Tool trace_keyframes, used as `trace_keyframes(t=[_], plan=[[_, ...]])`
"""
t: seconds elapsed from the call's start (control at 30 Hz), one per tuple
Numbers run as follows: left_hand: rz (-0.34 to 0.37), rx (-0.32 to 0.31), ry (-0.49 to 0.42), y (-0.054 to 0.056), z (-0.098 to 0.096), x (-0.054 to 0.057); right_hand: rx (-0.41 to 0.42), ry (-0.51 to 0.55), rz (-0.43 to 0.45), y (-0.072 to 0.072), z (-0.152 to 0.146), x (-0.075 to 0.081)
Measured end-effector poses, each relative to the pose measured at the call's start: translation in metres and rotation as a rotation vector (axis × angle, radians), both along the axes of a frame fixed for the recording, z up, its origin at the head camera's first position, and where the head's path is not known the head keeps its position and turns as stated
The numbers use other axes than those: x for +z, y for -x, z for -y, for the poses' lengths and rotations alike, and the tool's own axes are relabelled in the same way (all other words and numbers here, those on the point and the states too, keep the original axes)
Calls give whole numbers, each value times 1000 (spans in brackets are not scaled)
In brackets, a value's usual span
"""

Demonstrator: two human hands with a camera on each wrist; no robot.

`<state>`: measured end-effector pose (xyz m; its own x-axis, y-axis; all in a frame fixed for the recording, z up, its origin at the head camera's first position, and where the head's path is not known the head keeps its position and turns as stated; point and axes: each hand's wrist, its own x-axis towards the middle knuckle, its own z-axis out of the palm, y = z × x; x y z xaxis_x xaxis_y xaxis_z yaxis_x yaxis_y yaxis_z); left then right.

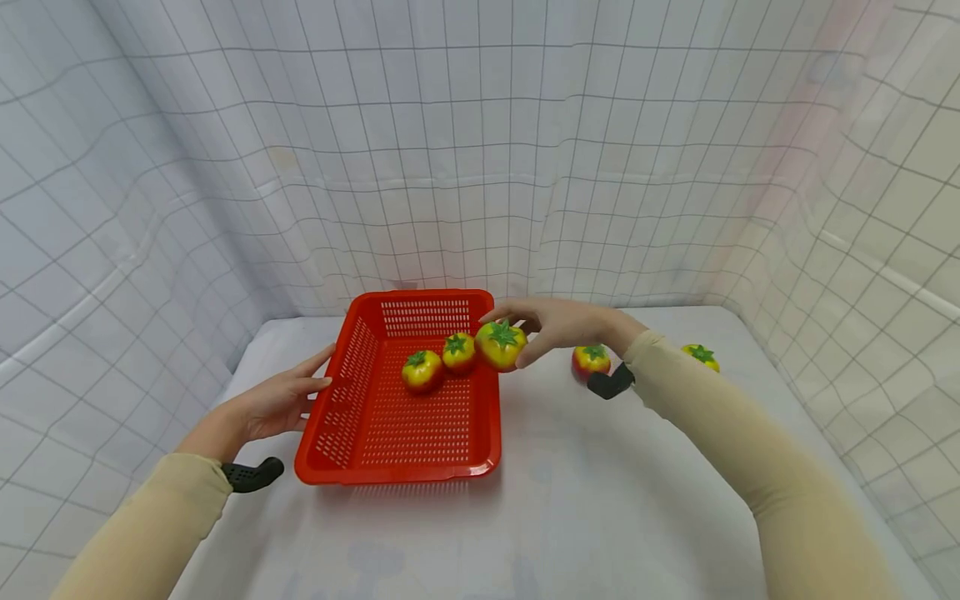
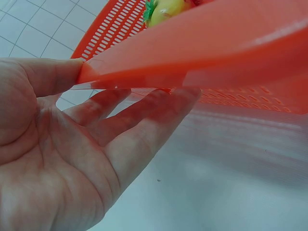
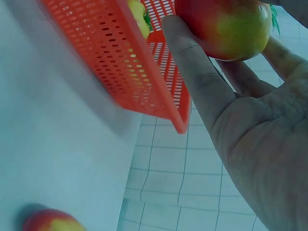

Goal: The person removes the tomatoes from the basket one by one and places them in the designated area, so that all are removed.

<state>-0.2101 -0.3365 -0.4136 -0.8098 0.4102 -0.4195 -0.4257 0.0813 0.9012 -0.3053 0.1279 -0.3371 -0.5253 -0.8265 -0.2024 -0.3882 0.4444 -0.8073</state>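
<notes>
At the left, the left hand [image 1: 281, 404] pinches the edge of a red plastic basket [image 1: 397, 476], thumb above the rim and fingers beneath; a firm but light pinch there should stop the basket sliding on the counter [image 1: 592, 500]. Inside lie two red-and-yellow tomatoes [image 1: 422, 372], side by side near the middle and far part of the floor. At the basket's right rim, the right hand [image 1: 562, 325] holds another tomato [image 1: 501, 345] aloft between thumb and fingers, green calyx up. Best carry it well over that rim, lower it close to the bare mesh nearer the person, and only then loosen the fingers, so it neither drops nor knocks the pair. Farther right, one tomato [image 1: 590, 362] rests on the counter near the right wrist, and a last one [image 1: 701, 357] shows partly behind the sleeve [image 1: 720, 425].
</notes>
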Motion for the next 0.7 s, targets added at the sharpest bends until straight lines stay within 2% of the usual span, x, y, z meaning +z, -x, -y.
trace_keyframes(t=[0.3, 0.7], plan=[[-2, -6, 6, 0, 0, 1, -73, -79, 19, -5, -29, -9], [4, -9, 9, 2, 0, 0, -92, -95, 79, -11, -59, -26]])
